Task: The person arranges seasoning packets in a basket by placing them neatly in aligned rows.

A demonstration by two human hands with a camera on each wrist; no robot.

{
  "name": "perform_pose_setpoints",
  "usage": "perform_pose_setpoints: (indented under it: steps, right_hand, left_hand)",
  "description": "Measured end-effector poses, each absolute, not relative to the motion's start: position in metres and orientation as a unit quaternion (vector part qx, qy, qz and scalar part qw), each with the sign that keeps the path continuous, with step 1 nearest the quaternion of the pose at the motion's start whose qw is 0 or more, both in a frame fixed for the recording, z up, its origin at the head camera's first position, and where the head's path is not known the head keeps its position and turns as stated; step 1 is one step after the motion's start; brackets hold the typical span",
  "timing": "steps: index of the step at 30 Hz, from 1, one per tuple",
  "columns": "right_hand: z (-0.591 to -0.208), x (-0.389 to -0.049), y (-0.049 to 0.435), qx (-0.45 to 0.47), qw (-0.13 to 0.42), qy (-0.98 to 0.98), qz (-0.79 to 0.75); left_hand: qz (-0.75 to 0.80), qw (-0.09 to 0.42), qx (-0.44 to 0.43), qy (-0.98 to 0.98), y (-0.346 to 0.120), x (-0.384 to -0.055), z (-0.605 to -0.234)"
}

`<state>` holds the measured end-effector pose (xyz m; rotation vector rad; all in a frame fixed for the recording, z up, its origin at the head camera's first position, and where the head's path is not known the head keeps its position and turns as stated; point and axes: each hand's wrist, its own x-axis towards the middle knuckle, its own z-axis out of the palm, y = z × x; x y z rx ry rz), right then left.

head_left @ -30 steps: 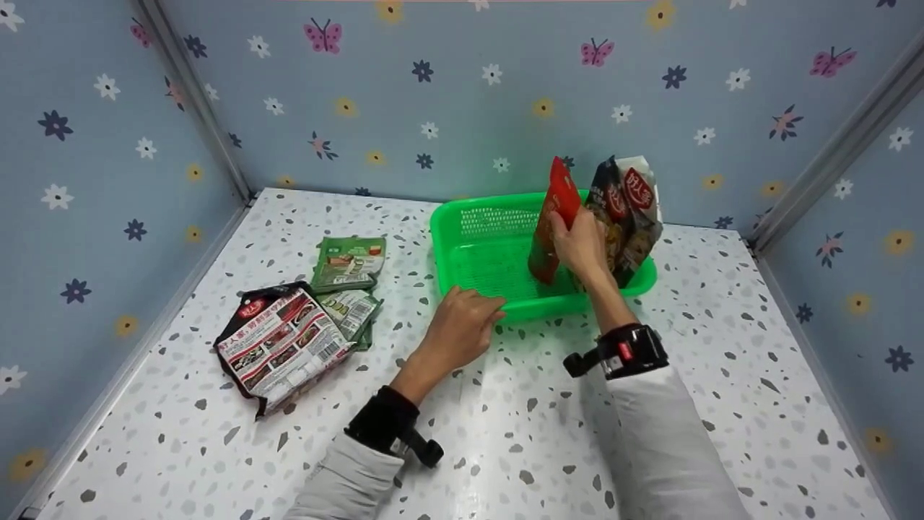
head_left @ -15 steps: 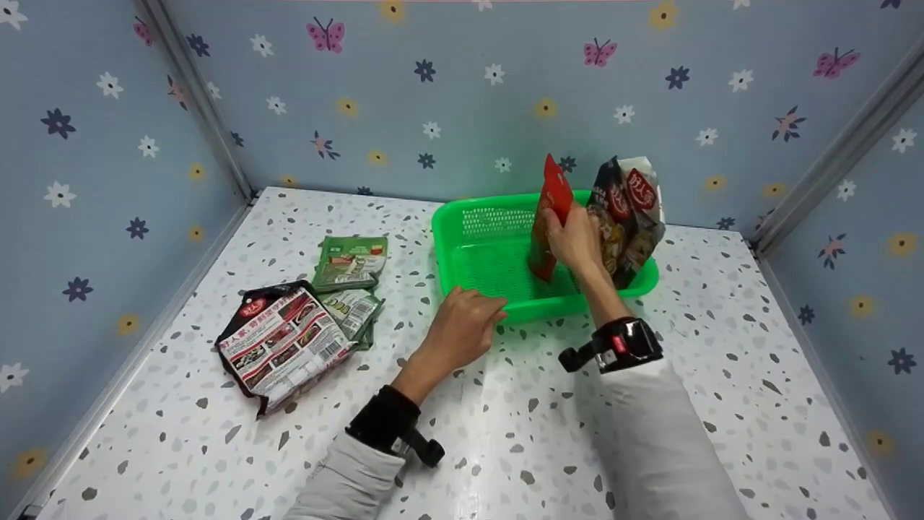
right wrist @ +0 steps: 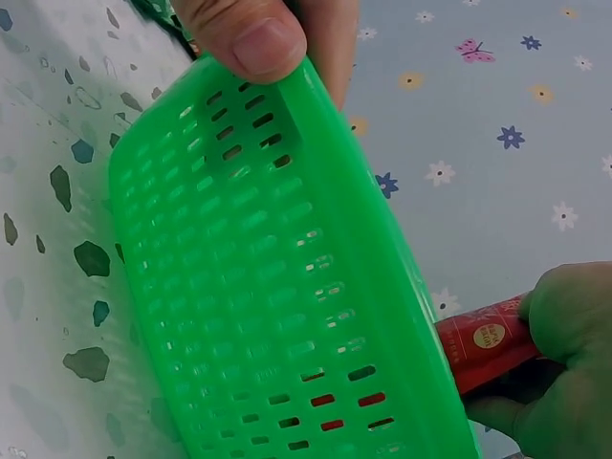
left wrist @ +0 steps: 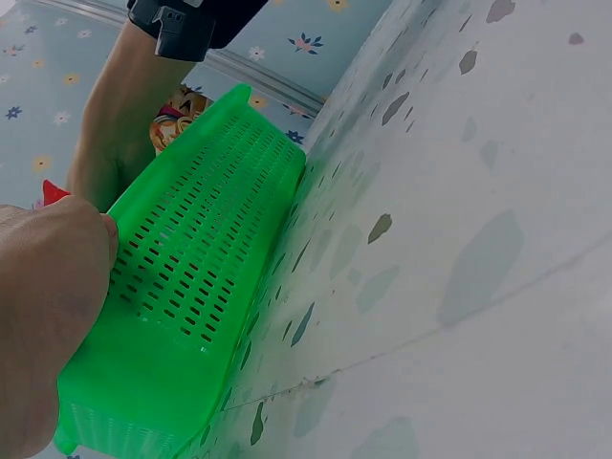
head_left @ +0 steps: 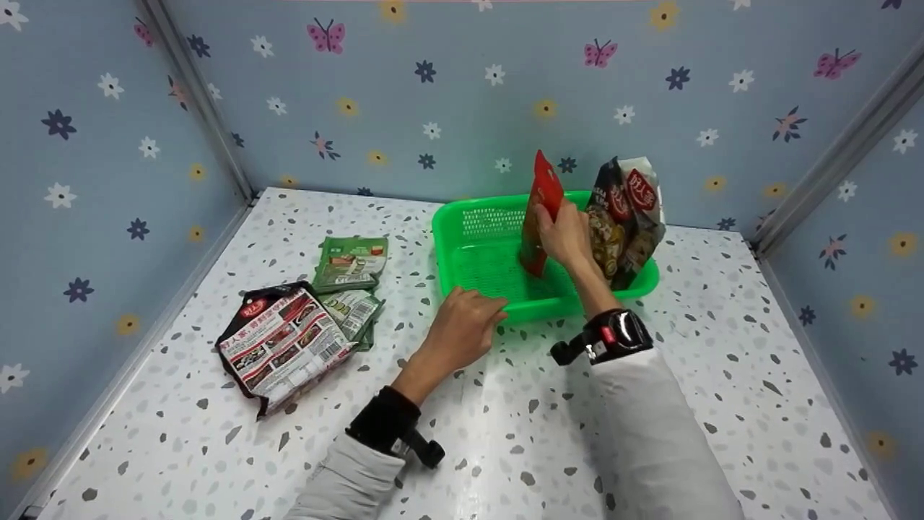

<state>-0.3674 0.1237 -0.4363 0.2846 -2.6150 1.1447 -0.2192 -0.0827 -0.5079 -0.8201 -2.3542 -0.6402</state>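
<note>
As green basket (head_left: 469, 267) prob. needs steadying, L hand (head_left: 463, 325) pinches its near rim (head_left: 545, 309); R hand (head_left: 569, 237) grips red packet (head_left: 533, 231) near-upright, w/ pouches (head_left: 606, 235) just right of that grip.

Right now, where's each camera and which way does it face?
Head: on the person's head, facing forward and down at the green perforated basket; left hand, right hand and gray sleeves show.
Left wrist: on that wrist, facing along the speckled tabletop at the basket's side; left hand at left edge, right forearm beyond.
Right wrist: on that wrist, facing the basket's slotted side; right hand lower right, left thumb at top.
Shared: head and right wrist both show the red packet.
</note>
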Motion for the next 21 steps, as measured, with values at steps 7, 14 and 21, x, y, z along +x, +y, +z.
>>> perform_pose_setpoints:
  steps: [7, 14, 21]
  right_hand:
    - [-0.427, -0.364, 0.114, 0.096, 0.131, -0.910, 0.382]
    - [-0.432, -0.372, 0.116, 0.108, 0.157, -0.903, 0.386]
    - [-0.442, -0.380, 0.122, 0.121, 0.172, -0.889, 0.408]
  left_hand:
    - [-0.231, 0.284, -0.305, -0.879, -0.082, -0.219, -0.509]
    - [-0.234, 0.281, -0.304, -0.880, -0.083, -0.219, -0.508]
    - [-0.230, 0.278, -0.304, -0.882, -0.083, -0.218, -0.508]
